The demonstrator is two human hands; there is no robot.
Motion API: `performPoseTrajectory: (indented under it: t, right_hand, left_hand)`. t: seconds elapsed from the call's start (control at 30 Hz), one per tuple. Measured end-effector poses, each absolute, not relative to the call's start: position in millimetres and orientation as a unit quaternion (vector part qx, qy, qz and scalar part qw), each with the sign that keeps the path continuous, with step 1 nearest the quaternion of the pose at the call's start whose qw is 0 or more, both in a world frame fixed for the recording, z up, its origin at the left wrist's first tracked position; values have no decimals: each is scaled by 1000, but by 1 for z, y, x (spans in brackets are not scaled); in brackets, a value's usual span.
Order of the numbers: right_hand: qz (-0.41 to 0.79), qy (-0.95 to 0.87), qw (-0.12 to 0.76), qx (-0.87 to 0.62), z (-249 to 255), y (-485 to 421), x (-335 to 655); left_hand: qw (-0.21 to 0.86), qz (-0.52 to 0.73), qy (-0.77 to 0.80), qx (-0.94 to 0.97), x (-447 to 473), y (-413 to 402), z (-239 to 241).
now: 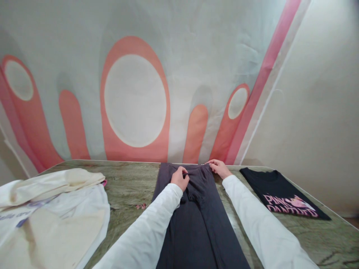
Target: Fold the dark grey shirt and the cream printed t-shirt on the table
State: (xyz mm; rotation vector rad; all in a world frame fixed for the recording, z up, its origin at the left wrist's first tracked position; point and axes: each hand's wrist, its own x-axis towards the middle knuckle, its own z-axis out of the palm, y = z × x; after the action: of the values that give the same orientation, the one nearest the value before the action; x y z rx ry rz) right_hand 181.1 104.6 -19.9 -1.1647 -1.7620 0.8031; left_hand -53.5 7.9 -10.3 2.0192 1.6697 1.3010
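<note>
A pair of dark trousers (193, 228) lies lengthwise on the table, waistband at the far edge and legs running toward me. My left hand (180, 178) is closed at the upper front of the trousers, just below the waistband, with thumb and fingers curled together on the cloth. At the far right corner of the waistband, my right hand (219, 168) pinches the fabric edge. The cloth is wrinkled and gathered around the crotch below my left hand. White sleeves cover both my forearms, and the left one hides part of the trousers.
A folded black T-shirt (269, 186) with pink lettering lies on the right. Cream and white cloth items (56, 216) are piled on the left. The wood-patterned table (126, 179) meets a wall covering (185, 56) with coral shapes.
</note>
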Motion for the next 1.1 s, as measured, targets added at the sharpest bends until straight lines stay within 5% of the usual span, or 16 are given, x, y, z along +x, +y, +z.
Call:
performPoseTrajectory:
  t: [1.1]
  right_hand:
    - [222,-737,380,-513,-35,119,191]
  left_hand:
    - [77,356,601,712,-54,3,-4]
